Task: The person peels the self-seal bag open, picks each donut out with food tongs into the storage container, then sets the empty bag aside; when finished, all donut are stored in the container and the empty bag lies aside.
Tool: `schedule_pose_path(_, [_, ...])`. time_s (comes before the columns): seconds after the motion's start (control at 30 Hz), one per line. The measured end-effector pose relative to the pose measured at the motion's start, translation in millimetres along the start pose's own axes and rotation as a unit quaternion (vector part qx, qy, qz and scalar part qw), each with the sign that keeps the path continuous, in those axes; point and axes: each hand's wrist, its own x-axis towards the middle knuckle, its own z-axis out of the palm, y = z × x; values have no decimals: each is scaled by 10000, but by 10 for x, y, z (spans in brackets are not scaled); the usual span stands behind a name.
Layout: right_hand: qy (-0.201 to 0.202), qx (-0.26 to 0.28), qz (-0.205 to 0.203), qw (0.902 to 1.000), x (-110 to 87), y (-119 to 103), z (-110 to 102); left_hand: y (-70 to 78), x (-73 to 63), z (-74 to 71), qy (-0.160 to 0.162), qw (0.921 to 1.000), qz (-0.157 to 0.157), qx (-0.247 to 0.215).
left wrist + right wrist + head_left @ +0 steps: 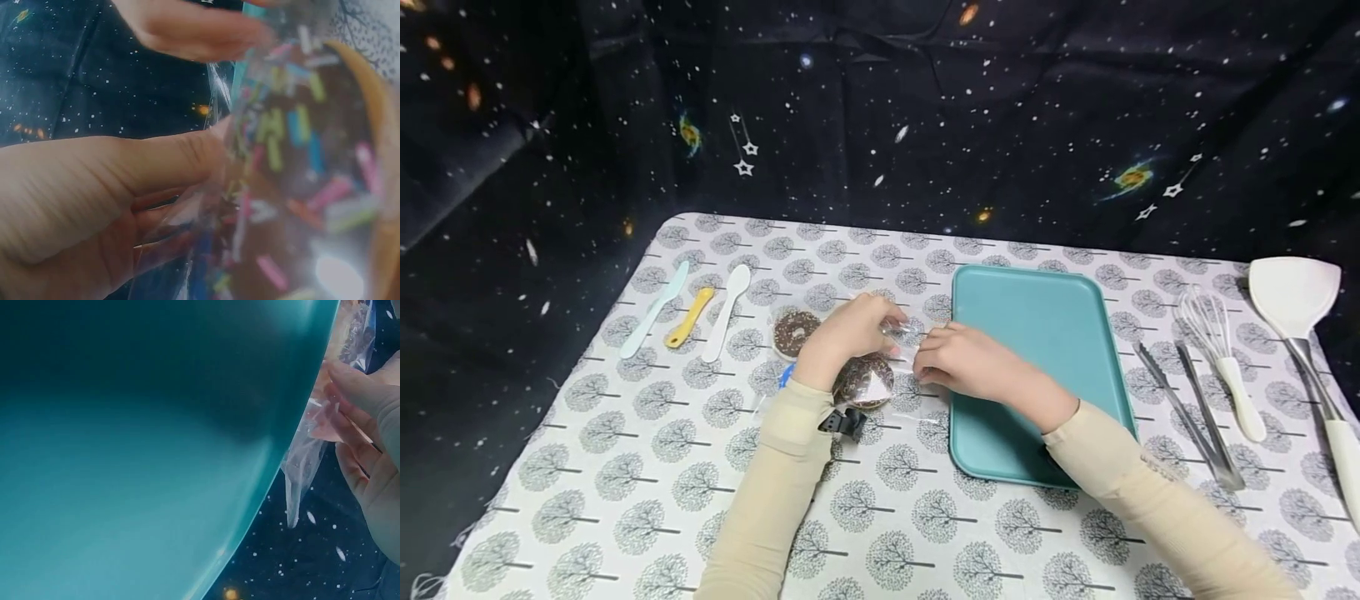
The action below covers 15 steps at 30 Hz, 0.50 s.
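A chocolate doughnut (867,382) lies in a clear plastic bag (913,407); the left wrist view shows coloured sprinkles on this doughnut (294,169). My left hand (852,329) pinches the bag between thumb and fingers, above the doughnut. From the other side my right hand (962,358) grips the bag's loose film, its wrist over the teal tray (1030,312). In the right wrist view the right hand (375,431) holds crinkled film beyond the tray's rim. Another chocolate doughnut (795,333) sits left of the left hand; whether it shares the bag I cannot tell.
A pale blue knife (657,308), a yellow-handled utensil (689,318) and a white spoon (727,312) lie at the left. Right of the tray are tongs (1195,421), a whisk (1228,367) and a white spatula (1294,296). A tree-patterned cloth (898,467) covers the table.
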Motion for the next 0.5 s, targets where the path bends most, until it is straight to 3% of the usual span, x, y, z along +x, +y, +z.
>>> schedule_pose_path(0.5, [284, 191, 216, 9992, -230, 21, -77, -47, 2, 10, -20, 9992, -27, -411])
